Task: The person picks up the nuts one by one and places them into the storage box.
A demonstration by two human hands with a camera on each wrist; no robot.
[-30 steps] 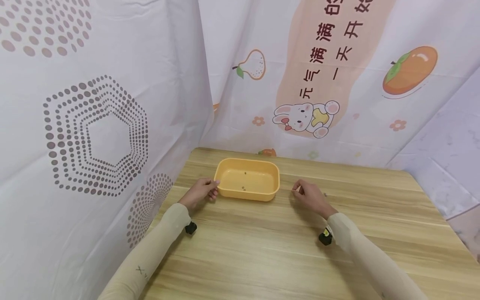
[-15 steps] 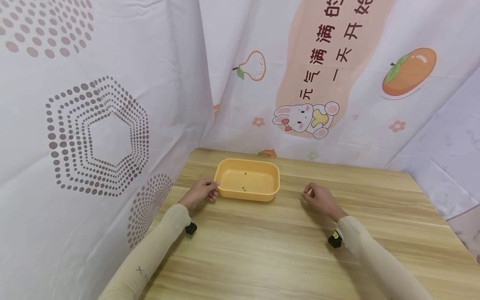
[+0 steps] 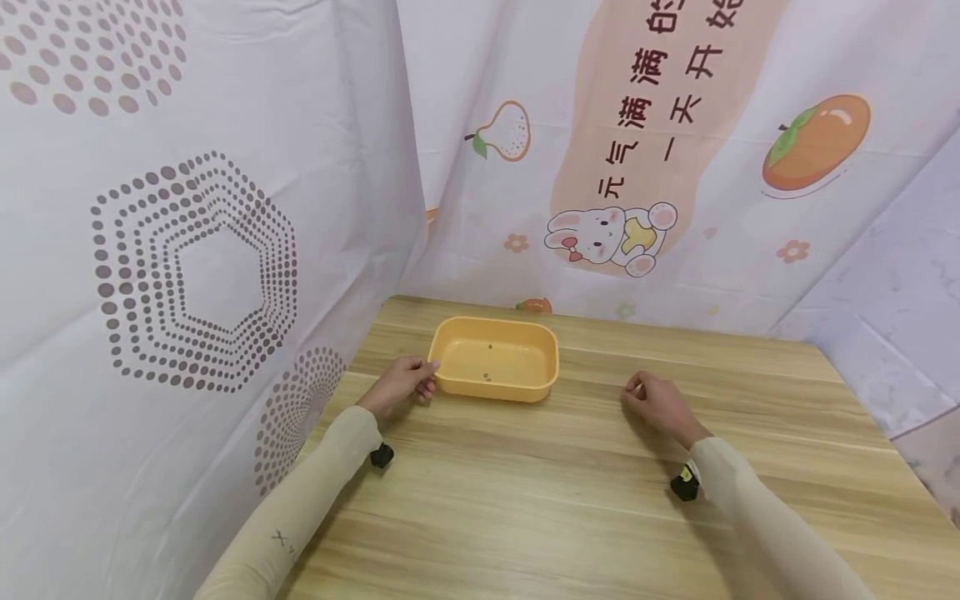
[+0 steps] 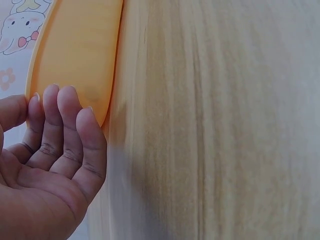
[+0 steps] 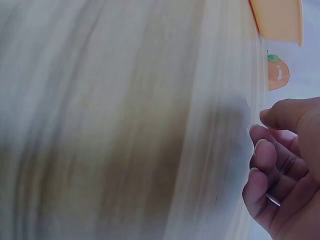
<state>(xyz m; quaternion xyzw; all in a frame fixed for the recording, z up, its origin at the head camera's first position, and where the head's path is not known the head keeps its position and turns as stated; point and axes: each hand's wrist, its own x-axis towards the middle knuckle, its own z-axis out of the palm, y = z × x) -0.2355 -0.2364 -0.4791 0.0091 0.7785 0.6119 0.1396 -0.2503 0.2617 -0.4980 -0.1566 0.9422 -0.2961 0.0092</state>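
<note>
A yellow rectangular plastic basin (image 3: 495,389) stands on the table near the back curtain. My left hand (image 3: 401,383) holds its left end. In the left wrist view, the thumb (image 4: 12,111) is at the rim and the other fingers lie against the outer wall. Inside the basin are 3 tiny dark pieces, one toward the back (image 3: 491,347) and two close together at the front; their kind is too small to make out. To the right of the basin, my right hand (image 3: 662,407) is low over the table, fingers loosely bent, thumb near the index fingertip, nothing visible between them.
The wood-grain table (image 3: 510,500) ends at a printed curtain (image 3: 487,225) behind the basin. Another white curtain (image 3: 225,275) hangs close along the left arm. A small black device (image 3: 684,483) hangs at the right wrist, another (image 3: 381,456) at the left.
My right hand has moved right, away from the basin. The small dark piece seen on the table beside it one second ago is now out of sight. The left hand and basin stay put.
</note>
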